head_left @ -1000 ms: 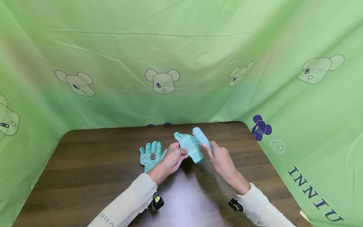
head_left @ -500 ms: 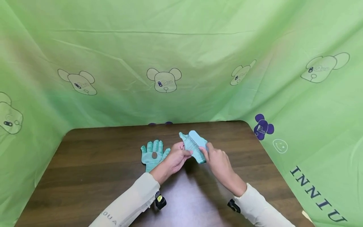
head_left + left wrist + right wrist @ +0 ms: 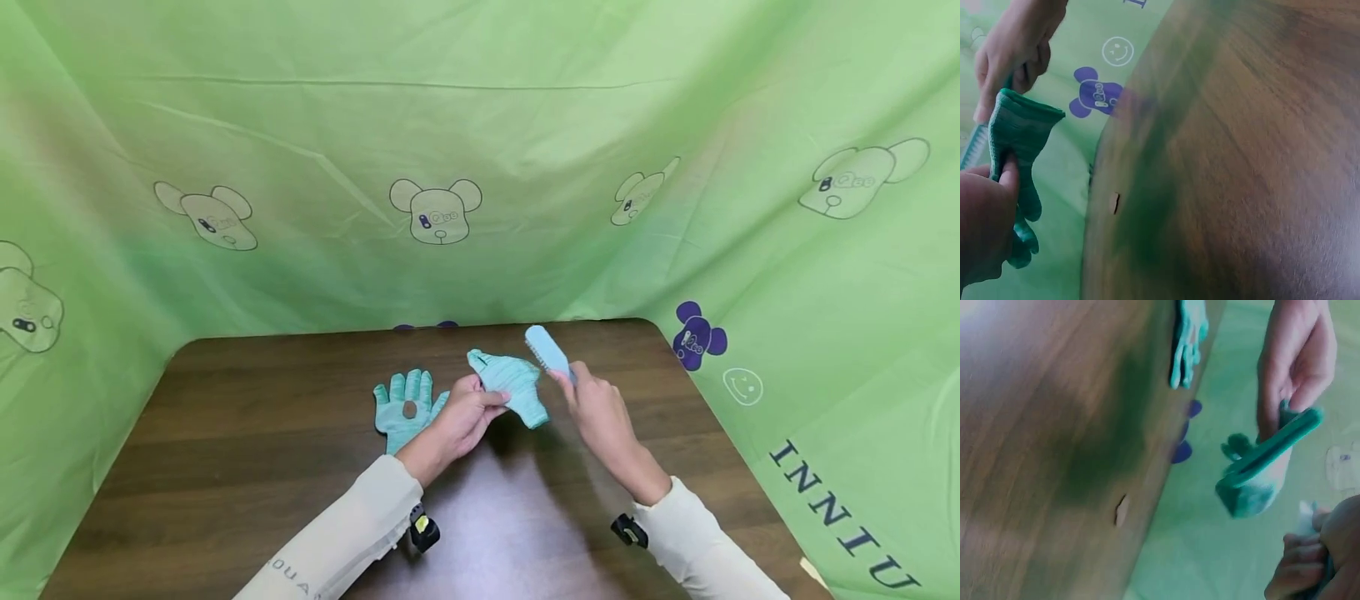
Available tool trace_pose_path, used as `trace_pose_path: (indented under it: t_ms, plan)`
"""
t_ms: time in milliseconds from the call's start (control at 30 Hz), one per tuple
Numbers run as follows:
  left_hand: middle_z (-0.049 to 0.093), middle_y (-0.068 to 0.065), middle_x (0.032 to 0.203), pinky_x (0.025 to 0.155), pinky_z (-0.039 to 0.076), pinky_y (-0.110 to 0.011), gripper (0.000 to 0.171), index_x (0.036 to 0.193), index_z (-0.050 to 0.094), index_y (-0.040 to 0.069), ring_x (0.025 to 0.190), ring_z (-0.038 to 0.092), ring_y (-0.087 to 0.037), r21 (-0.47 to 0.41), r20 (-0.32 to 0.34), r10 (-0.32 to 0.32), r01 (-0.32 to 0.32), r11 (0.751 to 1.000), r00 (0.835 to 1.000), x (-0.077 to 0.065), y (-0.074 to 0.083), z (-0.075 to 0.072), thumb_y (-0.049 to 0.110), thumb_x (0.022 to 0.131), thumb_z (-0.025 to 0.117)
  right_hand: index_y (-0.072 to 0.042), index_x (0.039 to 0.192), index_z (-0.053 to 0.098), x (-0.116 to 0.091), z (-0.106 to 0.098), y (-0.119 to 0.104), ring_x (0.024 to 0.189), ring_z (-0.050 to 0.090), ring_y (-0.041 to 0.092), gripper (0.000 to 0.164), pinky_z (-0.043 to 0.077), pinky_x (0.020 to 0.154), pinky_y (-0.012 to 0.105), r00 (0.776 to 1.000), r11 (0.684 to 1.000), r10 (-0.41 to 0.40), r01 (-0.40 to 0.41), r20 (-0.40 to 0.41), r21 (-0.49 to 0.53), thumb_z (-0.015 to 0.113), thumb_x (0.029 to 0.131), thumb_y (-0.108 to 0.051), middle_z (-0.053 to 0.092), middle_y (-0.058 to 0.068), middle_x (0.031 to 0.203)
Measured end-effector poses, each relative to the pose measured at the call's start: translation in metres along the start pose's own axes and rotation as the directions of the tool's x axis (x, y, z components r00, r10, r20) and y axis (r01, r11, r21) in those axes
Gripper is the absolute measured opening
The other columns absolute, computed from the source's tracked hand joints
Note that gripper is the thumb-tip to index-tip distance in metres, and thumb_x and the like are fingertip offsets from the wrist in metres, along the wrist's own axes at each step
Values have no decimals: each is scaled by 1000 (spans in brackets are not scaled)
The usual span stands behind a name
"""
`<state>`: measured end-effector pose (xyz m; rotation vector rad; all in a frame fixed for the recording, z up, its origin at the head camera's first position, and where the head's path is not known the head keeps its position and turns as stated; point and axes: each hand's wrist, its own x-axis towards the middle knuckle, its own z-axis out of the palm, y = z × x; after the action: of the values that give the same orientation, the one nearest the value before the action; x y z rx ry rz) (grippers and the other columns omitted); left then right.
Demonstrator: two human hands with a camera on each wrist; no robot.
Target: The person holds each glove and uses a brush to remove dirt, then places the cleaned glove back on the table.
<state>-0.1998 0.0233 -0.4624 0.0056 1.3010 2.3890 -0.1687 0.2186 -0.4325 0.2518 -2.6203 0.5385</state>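
Note:
My left hand point(image 3: 459, 417) pinches a teal knitted glove point(image 3: 517, 385) between thumb and fingers, lifted above the table. In the left wrist view the cuff of that glove point(image 3: 1025, 122) points up and its fingers hang down. My right hand point(image 3: 600, 417) grips the handle of a light blue brush point(image 3: 547, 350), bristles facing the glove. A small space shows between brush and glove in the head view. Another teal glove point(image 3: 405, 425) lies flat on the table to the left, with a brown oval spot point(image 3: 409, 409) on its palm, its lower part partly behind my left forearm.
The brown wooden table point(image 3: 247, 433) has a rounded far edge. Green printed curtain point(image 3: 330, 150) hangs behind it and along both sides. A small pale chip-like patch point(image 3: 1115, 203) shows on the table near its edge in the wrist views.
The brush moved onto the held glove half a second ago, then came off it up and to the right. The left hand keeps its grip; the other glove stays in place.

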Motion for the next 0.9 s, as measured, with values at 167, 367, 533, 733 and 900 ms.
trace_pose_path:
  t_ms: [167, 367, 533, 733, 900]
  plan:
    - [41, -30, 154, 120, 37, -51, 50, 148, 32, -16, 144, 42, -37, -25, 82, 27, -25, 999, 996, 1, 3, 1, -13, 100, 44, -2, 99, 54, -6, 1, -15, 49, 42, 18, 24, 38, 41, 35, 984, 990, -143, 141, 102, 23, 65, 100, -24, 42, -1, 57]
    - [45, -34, 149, 115, 44, -45, 47, 144, 36, -19, 138, 49, -35, 53, 73, 33, -37, 998, 997, -1, 4, 3, -17, 98, 45, -3, 94, 48, -11, 7, -20, 43, 39, 20, 29, 36, 38, 37, 987, 987, -146, 151, 72, -56, 66, 100, -24, 36, -3, 54]
    - [61, -19, 122, 105, 55, -37, 32, 129, 47, -15, 112, 62, -20, 74, 49, 34, -38, 997, 998, -1, 2, 1, -17, 96, 48, -4, 92, 46, -10, 7, -13, 41, 43, 24, 31, 38, 37, 40, 993, 990, -110, 114, 46, -79, 66, 100, -26, 39, 1, 52]
    - [51, -5, 94, 88, 58, -27, 18, 96, 47, 1, 91, 57, -12, 75, 47, 25, -29, 997, 999, -2, 4, 1, -16, 96, 50, -4, 91, 45, -7, 9, -3, 41, 50, 34, 33, 39, 37, 45, 998, 995, -56, 58, 24, -81, 65, 101, -28, 42, 7, 48]
    - [51, -6, 94, 88, 56, -27, 18, 92, 45, 1, 90, 56, -12, 74, 48, 16, -20, 997, 999, -3, 4, 2, -15, 96, 52, -3, 89, 44, -6, 5, -1, 43, 52, 37, 34, 40, 38, 48, 1000, 997, -15, 15, -1, -77, 65, 101, -26, 43, 10, 48]
